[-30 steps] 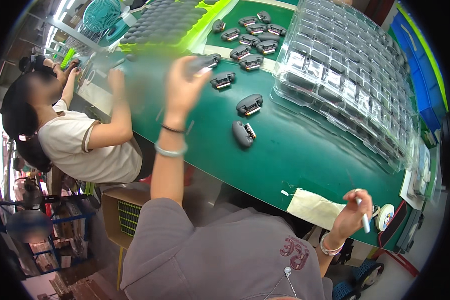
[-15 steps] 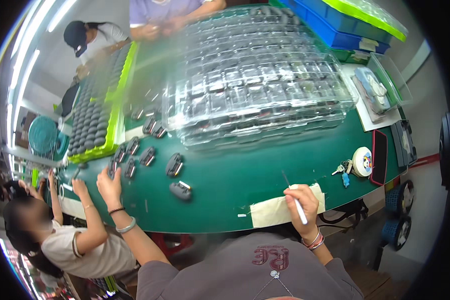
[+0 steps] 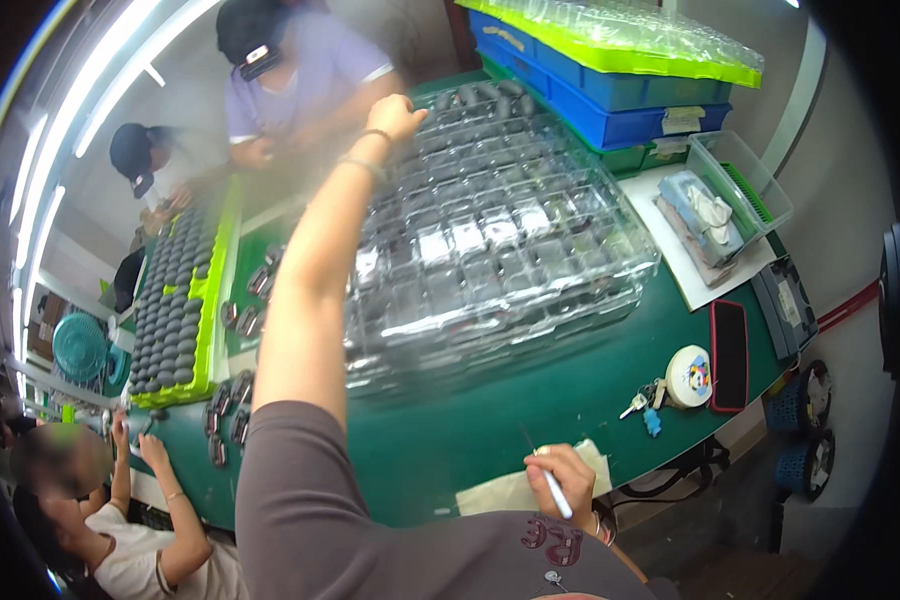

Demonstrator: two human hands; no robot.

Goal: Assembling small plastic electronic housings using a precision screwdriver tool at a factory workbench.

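Observation:
My left hand (image 3: 395, 117) reaches far across the table to the back left part of a stack of clear plastic trays (image 3: 500, 310). Its fingers look curled, and whatever they grip is hidden. Beside it, several dark oval pieces (image 3: 485, 98) lie on the far end of the top tray. My right hand (image 3: 560, 475) stays low near the front edge, closed round a white pen-shaped tool (image 3: 560, 500) with a thin dark tip. Beneath that hand lies a pale cloth (image 3: 500, 493). Loose dark rounded cases (image 3: 217, 418) sit left of my outstretched arm, which hides part of the table.
A lime-green tray (image 3: 205, 365) of grey rounded pieces stands left. Keys (image 3: 633, 404), a round pouch (image 3: 688, 377) and a phone (image 3: 729, 355) lie right. Blue crates (image 3: 610, 115) are stacked behind. Co-workers sit opposite (image 3: 310, 85) and at my left (image 3: 145, 540).
My left hand has gone from beside the loose cases to the far end of the tray stack. The view has shifted. My right hand still holds the white tool over the cloth.

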